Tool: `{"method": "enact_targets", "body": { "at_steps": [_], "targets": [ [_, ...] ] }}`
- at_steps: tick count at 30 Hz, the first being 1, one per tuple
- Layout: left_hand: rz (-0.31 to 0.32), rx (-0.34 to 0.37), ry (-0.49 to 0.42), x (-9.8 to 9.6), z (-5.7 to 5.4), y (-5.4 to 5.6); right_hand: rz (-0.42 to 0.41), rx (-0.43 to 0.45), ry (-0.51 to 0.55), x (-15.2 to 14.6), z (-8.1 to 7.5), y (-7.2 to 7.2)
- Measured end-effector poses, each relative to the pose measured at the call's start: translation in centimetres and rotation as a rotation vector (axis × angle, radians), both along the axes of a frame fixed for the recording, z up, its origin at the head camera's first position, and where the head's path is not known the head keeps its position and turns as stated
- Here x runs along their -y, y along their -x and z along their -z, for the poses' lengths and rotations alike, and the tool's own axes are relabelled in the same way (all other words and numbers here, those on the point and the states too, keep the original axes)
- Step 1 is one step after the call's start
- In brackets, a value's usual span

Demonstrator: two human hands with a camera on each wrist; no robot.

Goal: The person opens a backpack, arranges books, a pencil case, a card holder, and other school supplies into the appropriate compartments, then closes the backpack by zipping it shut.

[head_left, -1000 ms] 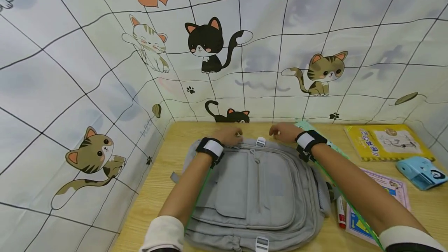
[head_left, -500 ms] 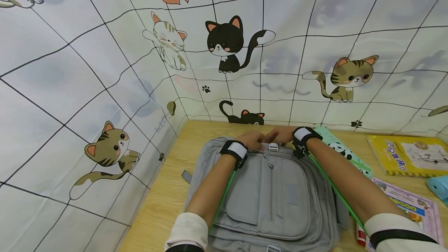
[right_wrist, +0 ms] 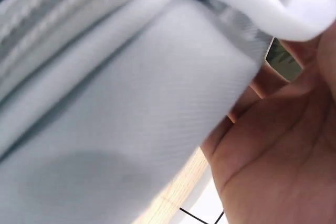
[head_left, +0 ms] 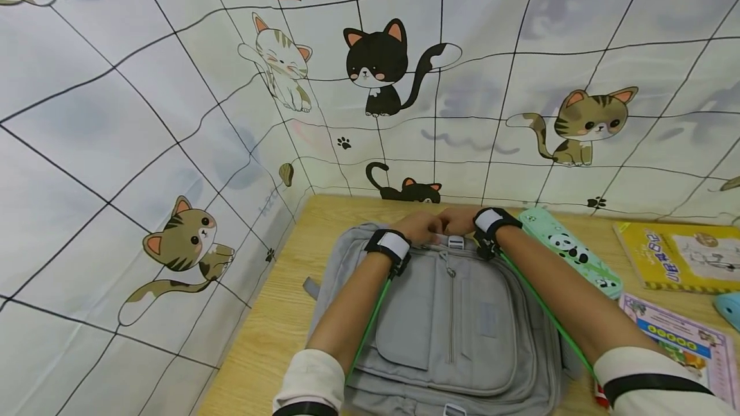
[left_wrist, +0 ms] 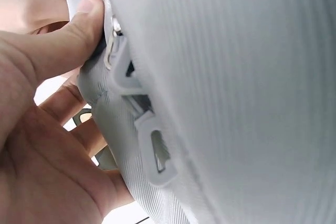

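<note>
A grey backpack (head_left: pixel 405 320) lies front side up on the wooden table (head_left: pixel 272 313). Both hands meet at its top edge. My left hand (head_left: pixel 417 228) pinches the fabric there: in the left wrist view the thumb (left_wrist: pixel 86 22) presses beside the zipper, the fingers spread behind. Two grey zipper pulls (left_wrist: pixel 156 153) hang along the zipper just below that thumb. Against the left one, my right hand (head_left: pixel 458 219) holds the same edge beside a white buckle (head_left: pixel 456 242). Its fingers go behind the fabric in the right wrist view, partly hidden by the buckle (right_wrist: pixel 299 11).
Right of the backpack lie a green panda pencil case (head_left: pixel 569 252), a yellow book (head_left: pixel 685 255) and a purple printed booklet (head_left: pixel 713 371). A light blue object (head_left: pixel 730 308) is cut off at the right. The right forearm mostly covers a red marker (head_left: pixel 600 393). Cat-print cloth (head_left: pixel 485 82) hangs behind.
The hands were apart at the backpack's top a second ago; the right hand has moved left to meet the left hand. The head view has turned slightly left.
</note>
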State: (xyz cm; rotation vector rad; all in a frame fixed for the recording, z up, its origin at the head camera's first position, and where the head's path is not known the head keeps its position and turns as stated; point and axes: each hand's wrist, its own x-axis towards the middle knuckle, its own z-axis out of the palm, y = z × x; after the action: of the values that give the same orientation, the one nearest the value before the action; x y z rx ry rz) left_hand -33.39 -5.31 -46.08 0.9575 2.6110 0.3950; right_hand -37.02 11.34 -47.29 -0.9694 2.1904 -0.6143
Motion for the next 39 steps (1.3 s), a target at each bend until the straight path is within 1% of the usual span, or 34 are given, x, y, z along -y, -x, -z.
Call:
{"method": "enact_targets", "body": {
  "at_steps": [1, 4, 6, 10, 12, 15, 17, 19, 22, 24, 27, 30, 34, 37, 39],
  "targets": [
    [-0.001, 0.003, -0.002, 0.0, 0.0, 0.0, 0.000, -0.008, -0.010, 0.0, -0.1, -0.1],
    [-0.008, 0.015, 0.002, 0.0, 0.0, 0.1, -0.006, -0.074, -0.044, -0.1, -0.4, -0.4],
    [-0.018, 0.026, 0.007, 0.0, 0.0, 0.1, -0.008, -0.086, -0.057, -0.2, -0.5, -0.5],
    [-0.023, 0.031, 0.008, -0.1, 0.0, 0.3, -0.002, -0.049, -0.055, -0.2, -0.5, -0.3],
    [-0.028, 0.027, 0.009, -0.1, -0.2, 0.2, -0.010, -0.063, -0.045, -0.3, -0.2, -0.1],
    [-0.037, 0.030, 0.008, -0.1, -0.3, 0.2, -0.022, -0.116, -0.032, -0.5, 0.5, 0.2],
    [-0.048, 0.045, 0.006, 0.0, -0.4, 0.2, -0.020, -0.158, -0.045, -0.6, 0.9, 0.4],
    [-0.051, 0.056, 0.005, 0.0, -0.3, 0.3, -0.020, -0.194, -0.066, -0.9, 0.9, 0.4],
    [-0.052, 0.064, 0.008, 0.1, 0.0, 0.7, -0.024, -0.206, -0.068, -1.1, 0.5, 0.4],
    [-0.045, 0.061, 0.010, 0.2, 0.2, 0.9, -0.021, -0.208, -0.069, -1.4, 0.4, 0.4],
    [-0.039, 0.059, 0.004, 0.3, -0.1, 1.0, -0.019, -0.205, -0.055, -2.1, 0.2, 0.5],
    [-0.040, 0.061, -0.014, 0.3, -0.4, 1.1, 0.016, -0.184, -0.069, -3.5, -0.1, 0.4],
    [-0.046, 0.083, -0.026, 0.4, -0.4, 1.1, 0.089, -0.108, -0.089, -5.7, -0.8, -0.6],
    [-0.056, 0.098, -0.009, 0.4, -0.4, 0.8, 0.121, -0.110, -0.104, -7.3, -1.3, -1.5],
    [-0.077, 0.117, 0.003, 0.1, -0.6, 0.6, 0.146, -0.128, -0.109, -8.1, -1.3, -2.1]
  ]
}}
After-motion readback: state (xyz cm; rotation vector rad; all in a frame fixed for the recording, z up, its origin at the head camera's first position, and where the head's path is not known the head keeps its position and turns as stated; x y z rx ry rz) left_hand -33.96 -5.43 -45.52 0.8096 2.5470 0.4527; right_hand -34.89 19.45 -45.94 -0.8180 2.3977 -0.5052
